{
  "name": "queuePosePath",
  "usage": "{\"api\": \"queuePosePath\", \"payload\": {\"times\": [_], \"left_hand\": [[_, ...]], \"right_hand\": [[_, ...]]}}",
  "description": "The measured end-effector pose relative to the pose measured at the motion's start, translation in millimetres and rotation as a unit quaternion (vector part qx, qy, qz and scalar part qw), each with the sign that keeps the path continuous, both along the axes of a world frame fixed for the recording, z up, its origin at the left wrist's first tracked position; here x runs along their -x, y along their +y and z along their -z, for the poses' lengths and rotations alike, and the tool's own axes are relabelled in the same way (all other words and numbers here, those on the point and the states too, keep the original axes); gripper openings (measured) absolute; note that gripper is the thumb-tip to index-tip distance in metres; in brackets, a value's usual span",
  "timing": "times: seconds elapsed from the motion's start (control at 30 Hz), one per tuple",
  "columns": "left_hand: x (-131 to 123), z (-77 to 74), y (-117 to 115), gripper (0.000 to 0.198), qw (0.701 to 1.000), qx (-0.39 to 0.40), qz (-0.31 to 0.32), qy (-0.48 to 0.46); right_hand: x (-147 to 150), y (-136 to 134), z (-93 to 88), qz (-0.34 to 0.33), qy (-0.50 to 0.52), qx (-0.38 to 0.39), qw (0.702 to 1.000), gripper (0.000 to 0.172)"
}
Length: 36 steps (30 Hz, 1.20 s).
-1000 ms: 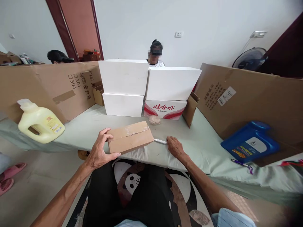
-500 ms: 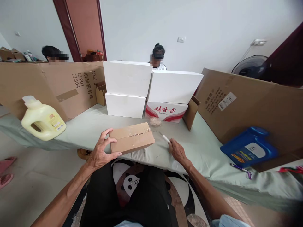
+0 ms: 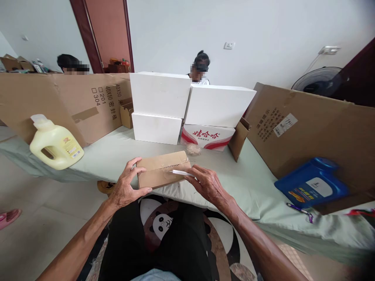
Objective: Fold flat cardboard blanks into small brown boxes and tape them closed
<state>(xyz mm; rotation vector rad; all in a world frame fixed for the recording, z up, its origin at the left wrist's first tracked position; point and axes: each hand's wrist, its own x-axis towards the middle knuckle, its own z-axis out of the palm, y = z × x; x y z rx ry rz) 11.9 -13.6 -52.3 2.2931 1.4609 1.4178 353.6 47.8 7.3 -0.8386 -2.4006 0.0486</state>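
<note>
A small brown cardboard box (image 3: 159, 177) lies at the table's near edge, with a seam along its top. My left hand (image 3: 125, 183) grips its left end, fingers on top and thumb along the near side. My right hand (image 3: 209, 181) is closed on a slim white tool (image 3: 182, 172) with a thin pointed tip, whose exact kind I cannot make out. This tool points left over the right half of the box top. Whether its tip touches the cardboard I cannot tell. Just behind the box sits a small crumpled clear-and-beige bundle (image 3: 193, 149).
White boxes (image 3: 159, 95) are stacked at the back, one with red lettering (image 3: 206, 136). Large cardboard panels (image 3: 96, 109) flank the table (image 3: 111, 156). A yellow jug (image 3: 55, 142) stands left; a blue bottle (image 3: 312, 183) and a purple pen (image 3: 299, 210) lie right. Two people sit beyond.
My right hand has moved left and up, bringing the white tool from beside the box to over its top. My left hand keeps its grip. The view has shifted slightly.
</note>
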Motion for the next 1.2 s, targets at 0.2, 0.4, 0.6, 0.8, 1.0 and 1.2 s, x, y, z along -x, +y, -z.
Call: {"api": "queuePosePath", "payload": {"times": [0.2,0.4,0.6,0.8,1.0,1.2], "left_hand": [[-1,-1.0,-2,0.066,1.000,0.015,-0.007,-0.001],[-3,-2.5,-5,0.067,1.000,0.028,-0.007,-0.004],[-3,-2.3,-7,0.063,0.999,0.032,-0.004,-0.002],[-4,-1.0,-9,0.050,1.000,0.015,0.007,0.006],[-6,-4.6,-10,0.036,1.000,0.001,0.023,0.019],[-5,-5.9,-11,0.038,0.999,0.005,0.016,0.029]], "right_hand": [[15,5,-5.8,-0.012,-0.052,-0.037,0.998,0.039],[22,7,-4.2,-0.006,-0.061,-0.056,0.997,0.043],[20,9,-5.2,-0.014,-0.069,-0.061,0.996,0.044],[15,9,-7.7,-0.019,-0.078,-0.084,0.993,0.044],[12,10,-10.5,-0.013,-0.090,-0.098,0.991,0.040],[15,12,-13.3,-0.008,-0.095,-0.115,0.989,0.042]]}}
